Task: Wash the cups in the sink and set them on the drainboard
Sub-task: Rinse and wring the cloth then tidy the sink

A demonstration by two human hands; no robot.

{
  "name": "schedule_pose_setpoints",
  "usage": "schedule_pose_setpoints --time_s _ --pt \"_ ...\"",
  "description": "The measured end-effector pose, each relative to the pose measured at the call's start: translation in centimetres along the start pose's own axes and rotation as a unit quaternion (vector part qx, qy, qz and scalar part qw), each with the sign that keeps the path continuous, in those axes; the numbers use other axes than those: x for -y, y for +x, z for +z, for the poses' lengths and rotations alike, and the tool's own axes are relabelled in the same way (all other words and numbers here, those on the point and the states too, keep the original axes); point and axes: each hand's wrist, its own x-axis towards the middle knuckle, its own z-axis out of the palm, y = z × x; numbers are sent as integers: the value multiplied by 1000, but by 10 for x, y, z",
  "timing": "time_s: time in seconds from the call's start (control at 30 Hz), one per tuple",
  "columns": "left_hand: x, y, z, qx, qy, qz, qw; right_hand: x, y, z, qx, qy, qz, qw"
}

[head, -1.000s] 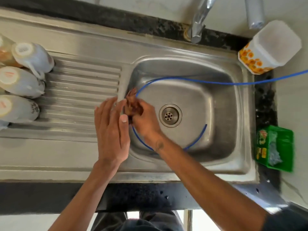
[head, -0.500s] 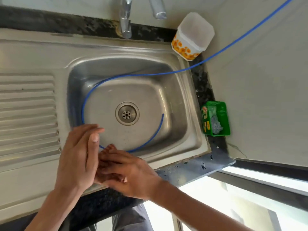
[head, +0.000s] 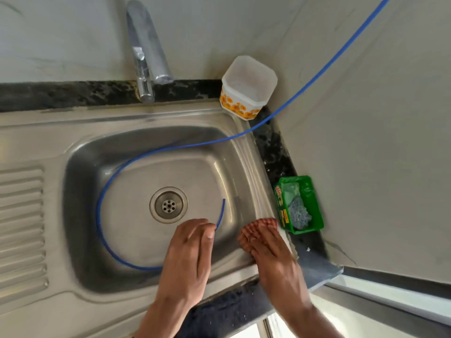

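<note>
No cup shows in the head view. The steel sink [head: 80, 167] holds only a drain [head: 169, 204] and a curled blue tube [head: 99, 203]. The ribbed drainboard [head: 22, 215] lies at the left edge, and the part in view is bare. My left hand [head: 188, 254] hovers over the front of the basin with relaxed, straight fingers and holds nothing. My right hand [head: 271, 259] is at the sink's front right rim and grips a reddish-brown scrub pad [head: 264, 222], which sticks out past the fingertips next to the green tray.
A green tray [head: 313, 203] with a steel scourer sits on the dark counter right of the sink. A white container with orange flowers [head: 249, 86] stands at the back right corner. The tap [head: 144, 69] rises behind the basin. The blue tube runs up along the wall.
The view has swung right, so the cups on the drainboard have left the frame. My hands have come apart: the right one carried the scrub pad to the right rim, and the left let go.
</note>
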Motion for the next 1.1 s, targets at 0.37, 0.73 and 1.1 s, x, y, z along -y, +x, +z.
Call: schedule_pose_setpoints --time_s 0.37,0.73,1.1 --pt "30 48 -42 -46 37 3 998 24 149 34 -172 54 77 981" --pt "85 83 -124 -138 97 -26 985 83 237 -28 -165 324 94 927" --pt "118 80 -159 -202 89 -41 974 191 341 56 -278 278 199 898"
